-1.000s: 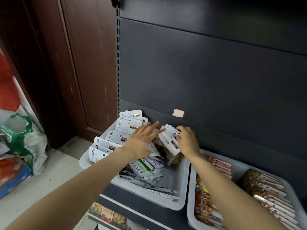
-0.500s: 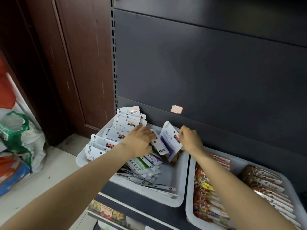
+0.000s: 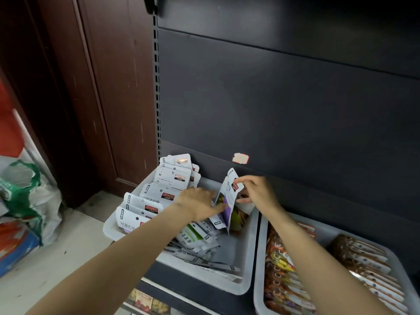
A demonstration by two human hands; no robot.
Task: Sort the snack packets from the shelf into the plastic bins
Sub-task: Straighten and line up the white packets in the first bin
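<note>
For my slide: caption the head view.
Both hands stand a packet upright in the left bin.

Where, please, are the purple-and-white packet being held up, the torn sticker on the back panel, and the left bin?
purple-and-white packet (image 3: 228,196), head view, its white front face.
torn sticker (image 3: 240,158), head view, its centre.
left bin (image 3: 246,258), head view, its right wall.

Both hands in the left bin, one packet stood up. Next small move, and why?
Probably set the upright purple-and-white snack packet down into a row. The right hand pinches its top edge, the left hand touches its lower face, and loose packets lie jumbled in the grey plastic bin below.
</note>
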